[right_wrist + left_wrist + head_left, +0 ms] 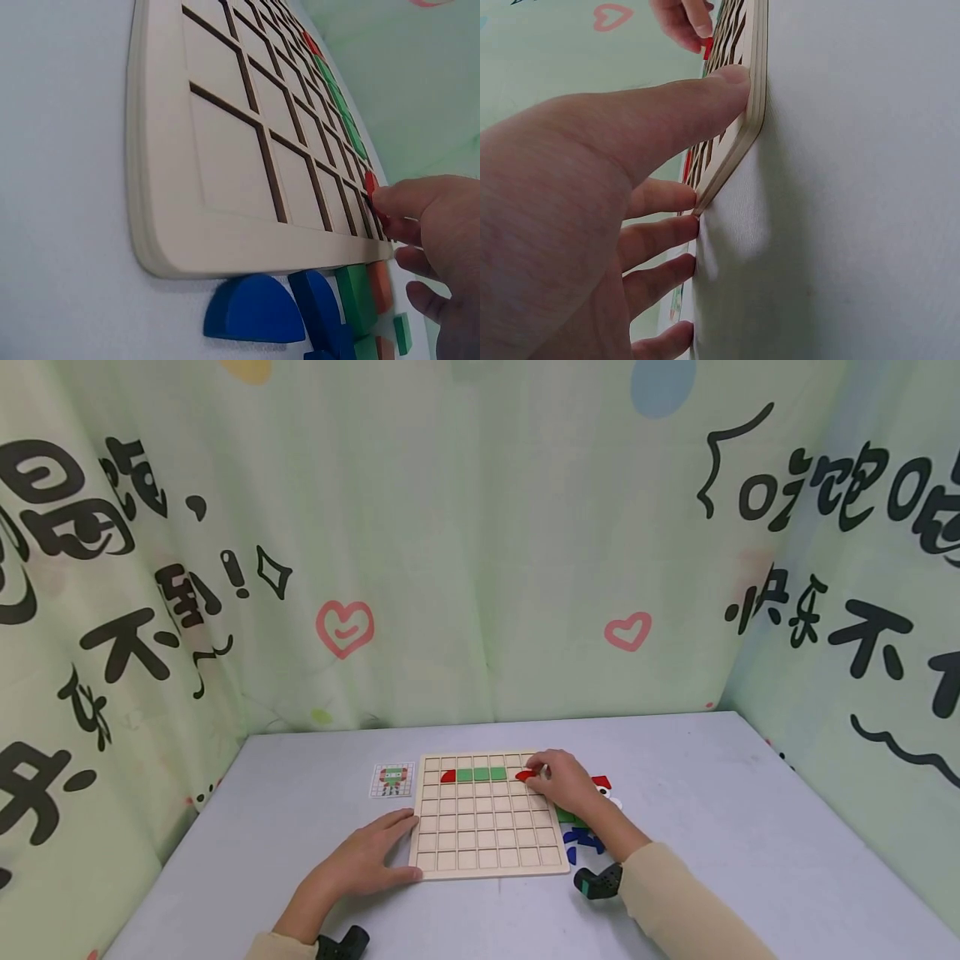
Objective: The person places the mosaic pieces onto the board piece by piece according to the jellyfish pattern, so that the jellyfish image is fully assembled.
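A light wooden grid board (480,842) lies on the table. In its second row from the back sit a red rounded piece (448,777) and several green squares (482,774). My right hand (562,783) reaches over the board's right side and pinches another red rounded piece (372,184) at that row's right end; fingertips partly cover it. My left hand (367,857) rests at the near left corner, its thumb (697,101) touching the board's frame and its fairly straight fingers spread along the left edge. A pattern card (392,780) with a small figure lies behind the left hand.
Loose blue pieces (255,309), green pieces (355,300) and red ones (602,782) lie along the board's right edge, partly under the right forearm. A printed curtain (480,568) surrounds the pale table (225,860). Each wrist wears a black device (598,882).
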Tool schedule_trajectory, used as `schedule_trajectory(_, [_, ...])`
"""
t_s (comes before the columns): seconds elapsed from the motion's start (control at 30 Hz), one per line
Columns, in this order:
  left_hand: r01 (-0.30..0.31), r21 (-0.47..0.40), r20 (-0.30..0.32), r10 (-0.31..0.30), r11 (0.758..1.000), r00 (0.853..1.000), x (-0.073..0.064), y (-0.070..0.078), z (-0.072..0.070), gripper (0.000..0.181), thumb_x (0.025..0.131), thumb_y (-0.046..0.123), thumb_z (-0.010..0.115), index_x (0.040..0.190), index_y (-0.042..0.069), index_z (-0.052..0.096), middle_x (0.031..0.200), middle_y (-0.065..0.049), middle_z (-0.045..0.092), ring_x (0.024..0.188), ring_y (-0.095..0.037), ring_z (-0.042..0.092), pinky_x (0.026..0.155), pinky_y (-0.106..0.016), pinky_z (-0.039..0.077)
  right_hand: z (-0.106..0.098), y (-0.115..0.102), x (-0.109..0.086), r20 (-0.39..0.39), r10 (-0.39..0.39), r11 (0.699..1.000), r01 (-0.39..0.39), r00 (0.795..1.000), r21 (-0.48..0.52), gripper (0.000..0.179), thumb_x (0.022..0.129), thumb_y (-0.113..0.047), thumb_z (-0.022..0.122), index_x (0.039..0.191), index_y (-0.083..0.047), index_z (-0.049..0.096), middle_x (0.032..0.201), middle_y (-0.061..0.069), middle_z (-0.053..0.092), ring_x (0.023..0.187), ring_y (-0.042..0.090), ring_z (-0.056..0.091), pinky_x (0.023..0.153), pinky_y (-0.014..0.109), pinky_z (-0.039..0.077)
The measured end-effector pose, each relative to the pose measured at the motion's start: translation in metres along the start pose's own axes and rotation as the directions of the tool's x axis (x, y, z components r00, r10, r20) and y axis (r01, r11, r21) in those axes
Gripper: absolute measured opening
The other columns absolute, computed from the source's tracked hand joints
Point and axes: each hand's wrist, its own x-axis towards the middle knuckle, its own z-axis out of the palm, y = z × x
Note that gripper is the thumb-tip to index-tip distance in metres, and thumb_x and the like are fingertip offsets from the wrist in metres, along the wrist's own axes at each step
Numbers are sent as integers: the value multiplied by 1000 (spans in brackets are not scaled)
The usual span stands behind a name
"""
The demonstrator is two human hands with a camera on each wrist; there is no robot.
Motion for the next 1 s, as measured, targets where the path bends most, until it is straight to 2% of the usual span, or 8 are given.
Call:
schedule_trajectory(0.2, [2,0,4,-2,1000,1000,0,-1,0,79,80,46,75,142,5,47,150,-13,42,138,-35,41,110,-54,38,-1,-1,0,0,-59,998,59,998,-12,23,87,-8,67,109,-11,73,110,5,67,91,19,54,86,39,53])
schedule_trajectory(0.43, [11,-3,4,-11,1000,1000,2,-2,1,78,80,45,75,142,6,47,150,-13,42,138,-34,41,110,-54,38,-1,-5,2,17,-104,994,104,994,-16,21,89,-10,68,109,-9,74,108,5,68,95,20,57,88,41,53])
schedule_trajectory(0.77, [26,6,5,-26,1000,1000,3,-1,2,78,80,45,74,143,7,46,151,-12,41,139,-34,41,111,-53,38,3,-7,4,-2,-60,997,60,998,-53,17,89,-13,69,104,-12,76,104,4,68,89,18,54,82,36,52])
schedule_trajectory(1.0, [31,3,10,-31,1000,999,3,-1,2,78,81,45,74,143,7,46,151,-12,41,139,-34,40,111,-54,37,7,-11,6,-26,-28,998,27,999,-63,16,89,-14,69,102,-13,77,104,4,69,98,21,58,87,40,54])
